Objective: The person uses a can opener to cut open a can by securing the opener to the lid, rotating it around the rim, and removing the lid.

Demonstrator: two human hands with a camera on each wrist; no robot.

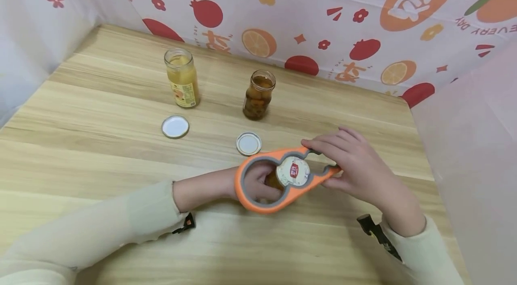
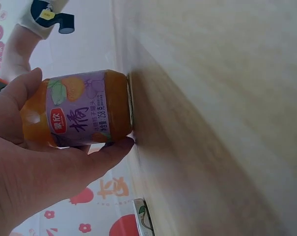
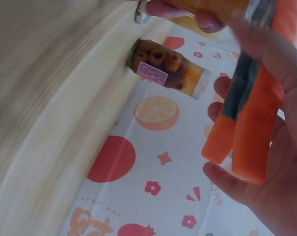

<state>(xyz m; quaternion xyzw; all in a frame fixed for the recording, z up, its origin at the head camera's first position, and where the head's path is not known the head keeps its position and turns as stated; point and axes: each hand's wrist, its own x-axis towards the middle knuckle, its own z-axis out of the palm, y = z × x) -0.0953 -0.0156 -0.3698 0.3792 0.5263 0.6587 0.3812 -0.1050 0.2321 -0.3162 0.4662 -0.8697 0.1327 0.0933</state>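
My left hand (image 2: 55,169) grips a glass jar (image 2: 79,110) with a purple label and orange contents, its base at the wooden table. On top of the jar sits a white lid (image 1: 294,171) with a red mark. An orange and grey jar opener (image 1: 300,191) lies around this lid, its wavy grey inner edges against the lid's sides. With fingers and thumb at the two handle ends, my right hand (image 1: 355,166) holds the opener from the right. Part of the left hand shows through the opener's large loop.
Toward the back of the table (image 1: 101,155) stand two lidless jars, one with yellow contents (image 1: 183,81) and one with dark brown contents (image 1: 257,98). A white lid (image 1: 175,126) lies before the yellow jar, another lid (image 1: 248,143) before the brown one. Behind hangs a fruit-print cloth (image 1: 282,20).
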